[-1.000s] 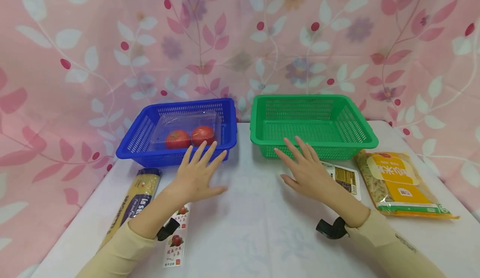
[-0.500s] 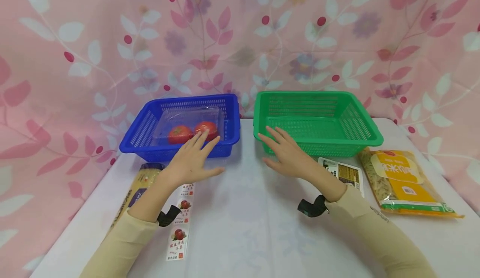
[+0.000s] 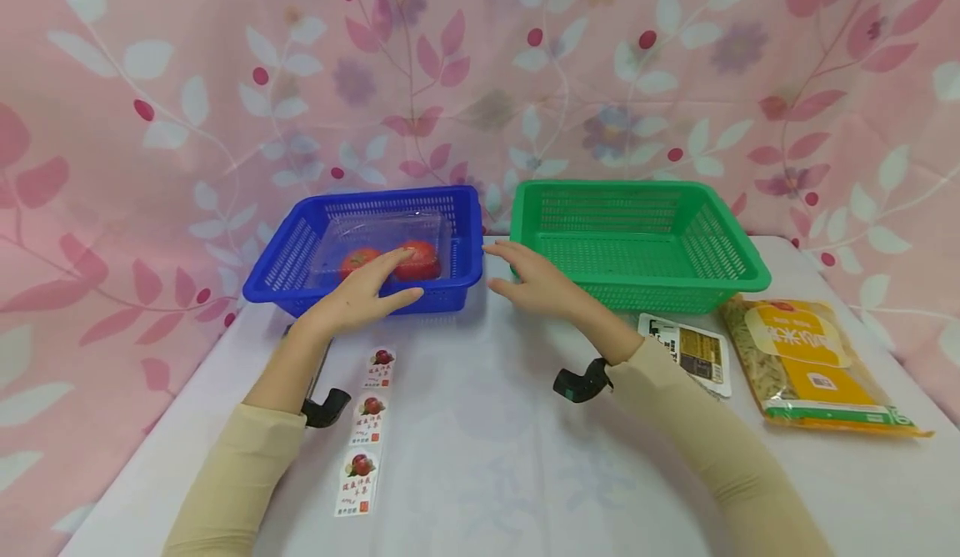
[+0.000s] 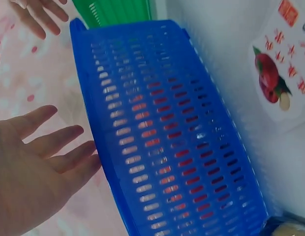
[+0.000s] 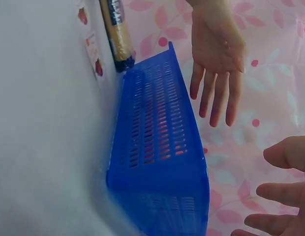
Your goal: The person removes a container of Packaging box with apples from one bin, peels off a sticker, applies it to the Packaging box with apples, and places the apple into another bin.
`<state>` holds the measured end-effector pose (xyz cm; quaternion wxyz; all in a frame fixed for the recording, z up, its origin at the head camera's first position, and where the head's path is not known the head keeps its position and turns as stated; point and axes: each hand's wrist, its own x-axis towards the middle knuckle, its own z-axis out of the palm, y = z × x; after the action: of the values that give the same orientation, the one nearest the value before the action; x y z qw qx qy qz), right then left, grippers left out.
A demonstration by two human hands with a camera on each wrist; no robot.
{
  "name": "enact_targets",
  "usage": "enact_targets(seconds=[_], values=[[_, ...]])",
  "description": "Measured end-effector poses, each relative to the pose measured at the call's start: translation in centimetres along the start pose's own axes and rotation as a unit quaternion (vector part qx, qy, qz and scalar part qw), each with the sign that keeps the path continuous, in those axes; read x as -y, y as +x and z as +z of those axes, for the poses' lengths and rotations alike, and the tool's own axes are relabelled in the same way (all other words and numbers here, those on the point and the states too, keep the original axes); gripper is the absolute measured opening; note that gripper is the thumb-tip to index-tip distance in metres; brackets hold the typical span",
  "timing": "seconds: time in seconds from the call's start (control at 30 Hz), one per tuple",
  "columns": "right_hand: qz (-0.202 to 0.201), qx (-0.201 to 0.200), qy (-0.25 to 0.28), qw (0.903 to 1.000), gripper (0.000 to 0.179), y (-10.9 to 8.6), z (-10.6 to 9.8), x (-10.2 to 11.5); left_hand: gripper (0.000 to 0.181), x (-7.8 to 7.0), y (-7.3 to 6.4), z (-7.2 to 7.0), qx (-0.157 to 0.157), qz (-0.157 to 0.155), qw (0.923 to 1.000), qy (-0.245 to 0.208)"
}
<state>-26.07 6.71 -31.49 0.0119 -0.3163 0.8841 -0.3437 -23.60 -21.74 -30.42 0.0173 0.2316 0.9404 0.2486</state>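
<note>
My left hand (image 3: 360, 294), fingers extended, hovers over the front rim of the blue basket (image 3: 288, 290). Inside that basket lies a clear plastic box (image 3: 348, 230) with two round red fruits (image 3: 417, 261), partly hidden by the hand. My right hand (image 3: 546, 283) is held between the two baskets, fingers pointing toward the blue basket's right end. Both hands hold nothing. In the left wrist view, the left fingers (image 4: 56, 140) reach close to the blue rim; whether they touch it I cannot tell. The right wrist view has the right fingers (image 5: 280, 194) apart from the basket.
A green basket (image 3: 637, 290) stands right of the blue one. At the right lie a yellow food bag (image 3: 813, 365) and a flat labelled packet (image 3: 697, 353). A strip of apple stickers (image 3: 367, 419) lies front left. The left arm largely hides a spaghetti pack (image 5: 118, 37).
Both hands have moved up and forward, to the blue basket. My right hand has swung left, away from the green basket's front. The spaghetti pack has become covered by the left arm.
</note>
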Motion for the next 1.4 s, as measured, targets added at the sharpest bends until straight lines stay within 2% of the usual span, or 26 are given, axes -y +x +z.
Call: enact_targets(seconds=[0.1, 0.23, 0.4, 0.53, 0.77, 1.03, 1.2, 1.4], values=[[-0.001, -0.011, 0.044, 0.999, 0.05, 1.1, 0.1, 0.4, 0.075, 0.7, 0.0, -0.8, -0.008, -0.022, 0.9993, -0.029], [0.039, -0.006, 0.109, 0.9932, 0.048, 2.5, 0.3, 1.3, 0.071, 1.9, 0.0, -2.0, -0.02, -0.051, 0.9979, -0.035], [0.099, 0.015, 0.181, 0.9784, 0.049, 4.5, 0.8, 2.2, 0.069, 3.6, -0.3, -3.4, -0.045, -0.086, 0.9952, -0.011], [0.111, 0.017, 0.226, 0.9677, 0.05, 5.9, 1.5, 2.4, 0.07, 4.7, -0.4, -3.8, -0.055, -0.107, 0.9927, -0.008], [0.142, 0.012, 0.232, 0.9622, 0.062, 8.1, 2.9, 2.6, 0.069, 6.6, 0.1, -4.1, -0.07, -0.12, 0.9901, -0.019], [0.172, 0.003, 0.231, 0.9577, 0.066, 10.8, 4.1, 2.7, 0.072, 8.3, 0.6, -4.8, -0.079, -0.175, 0.9793, -0.064], [0.201, 0.008, 0.235, 0.9511, 0.068, 11.7, 4.9, 3.0, 0.072, 9.1, 0.8, -4.5, -0.079, -0.19, 0.975, -0.085], [0.222, 0.01, 0.208, 0.9526, 0.072, 12.3, 5.7, 3.1, 0.073, 9.4, 1.0, -4.0, -0.086, -0.209, 0.9709, -0.078]])
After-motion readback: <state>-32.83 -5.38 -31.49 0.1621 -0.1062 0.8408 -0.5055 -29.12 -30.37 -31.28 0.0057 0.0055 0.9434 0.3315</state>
